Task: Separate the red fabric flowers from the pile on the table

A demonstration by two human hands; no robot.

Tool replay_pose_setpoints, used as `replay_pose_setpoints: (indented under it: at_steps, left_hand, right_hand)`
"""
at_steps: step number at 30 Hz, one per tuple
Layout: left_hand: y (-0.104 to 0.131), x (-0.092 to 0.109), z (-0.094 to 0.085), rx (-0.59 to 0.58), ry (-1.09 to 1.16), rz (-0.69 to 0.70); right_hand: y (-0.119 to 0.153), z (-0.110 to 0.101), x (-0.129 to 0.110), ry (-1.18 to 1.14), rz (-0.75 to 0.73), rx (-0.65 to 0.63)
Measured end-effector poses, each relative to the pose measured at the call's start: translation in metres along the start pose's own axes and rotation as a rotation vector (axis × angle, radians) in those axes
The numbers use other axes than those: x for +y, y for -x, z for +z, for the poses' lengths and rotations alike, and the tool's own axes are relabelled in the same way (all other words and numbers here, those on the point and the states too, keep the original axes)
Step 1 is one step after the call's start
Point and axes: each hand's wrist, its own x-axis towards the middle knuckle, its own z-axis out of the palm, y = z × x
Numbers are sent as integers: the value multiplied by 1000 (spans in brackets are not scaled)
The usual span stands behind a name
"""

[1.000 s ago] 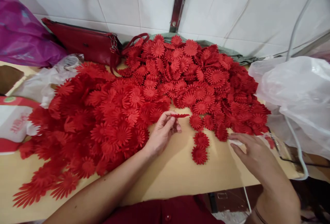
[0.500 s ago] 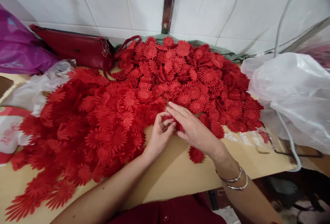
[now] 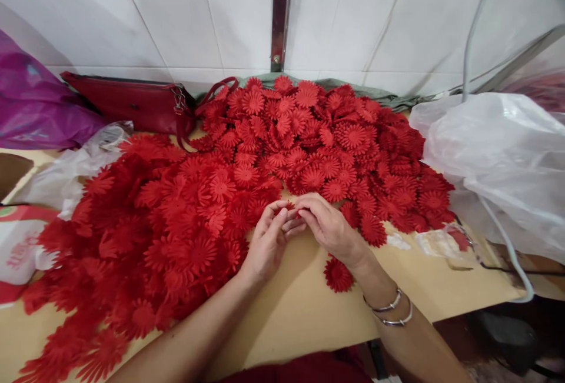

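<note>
My left hand (image 3: 268, 240) and my right hand (image 3: 327, 227) meet over the table in front of the red flower pieces. Between my fingertips is a red petal piece (image 3: 290, 206), mostly hidden by the fingers. Thumb and forefinger of my left hand pinch it from the left, while my right fingertips close on its right side. A single red flower (image 3: 339, 274) lies on the table just below my right wrist. Behind my hands rises a heap of cupped red flowers (image 3: 309, 136). To the left spreads a looser pile of red petal pieces (image 3: 176, 224).
A dark red purse (image 3: 128, 103) leans by the tiled wall, beside a purple bag (image 3: 39, 100). Clear plastic bags (image 3: 498, 153) and a pale cable (image 3: 507, 247) occupy the right side. A red-and-white pack (image 3: 22, 253) lies at the table's left edge.
My right hand has gone from flat, stretched fingers over the red petal piece to a fingertip pinch at its side. The camera view has tilted up slightly.
</note>
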Motion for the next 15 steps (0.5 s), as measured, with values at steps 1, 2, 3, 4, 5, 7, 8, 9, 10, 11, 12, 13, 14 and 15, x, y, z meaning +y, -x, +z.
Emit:
replay_pose_setpoints:
  at_steps: [1, 2, 3, 4, 5, 7, 8, 9, 10, 11, 12, 13, 14, 15]
  left_hand:
    - [0, 0, 0, -1, -7, 5]
    - [1, 0, 1, -2, -22, 17]
    - [2, -1, 1, -1, -46, 35]
    - [3, -2, 0, -2, -76, 53]
    - [3, -2, 0, -4, -107, 69]
    - [5, -3, -1, -6, -149, 82]
    - [5, -4, -1, -5, -157, 81]
    - [5, -4, -1, -3, -159, 78]
    - [5, -4, -1, -1, -158, 76]
    - [5, -4, -1, 2, -157, 75]
    - [5, -4, -1, 3, -156, 73]
    - [5, -4, -1, 3, -155, 71]
    - [4, -4, -1, 1, -153, 67]
    - [4, -4, -1, -1, -151, 62]
  right_hand:
    - [0, 1, -2, -22, 10, 44]
    - [-1, 2, -3, -59, 32, 100]
    - [-1, 3, -4, -114, 69, 167]
    - [-2, 4, -5, -186, 119, 233]
    - [-3, 4, -5, -275, 176, 294]
    - [-6, 3, -4, -481, 296, 383]
    - [-7, 3, -3, -574, 347, 406]
    - [-8, 2, -2, -651, 388, 418]
    - [-9, 1, -2, -710, 420, 421]
    - [-10, 0, -3, -748, 444, 423]
    - [-10, 0, -4, -763, 460, 421]
    - [-9, 0, -5, -758, 470, 416]
    - [-8, 0, -6, -736, 478, 410]
    - [-6, 1, -7, -701, 484, 401]
